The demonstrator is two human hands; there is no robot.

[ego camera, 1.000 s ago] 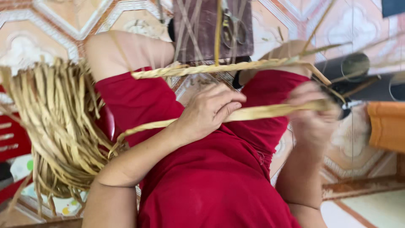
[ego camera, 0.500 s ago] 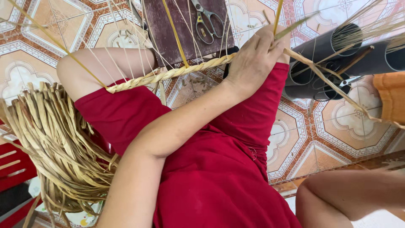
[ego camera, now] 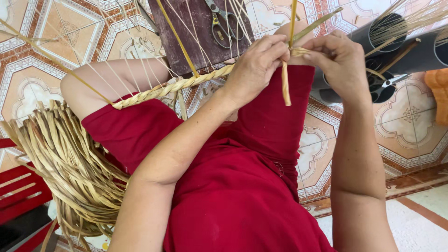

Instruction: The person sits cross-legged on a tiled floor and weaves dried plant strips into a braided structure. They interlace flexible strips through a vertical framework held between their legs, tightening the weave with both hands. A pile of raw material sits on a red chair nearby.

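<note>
Left hand (ego camera: 254, 65) and right hand (ego camera: 338, 58) are both pinching the working end of the straw braid (ego camera: 172, 87) just above the red-clad knees, finished length trailing across the lap, and a loosening pinch is risking loose strands (ego camera: 285, 86) slipping and the plait unravelling.

Two hands (ego camera: 298, 65), one scissors (ego camera: 224, 23), two tubes (ego camera: 410, 46).

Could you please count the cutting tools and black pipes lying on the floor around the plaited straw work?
Grey metal scissors on the dark wooden board: 1
Black-handled pliers beside the pipes: 1
Black plastic pipes: 2 in view, the second at the right edge
Total: 4
</note>
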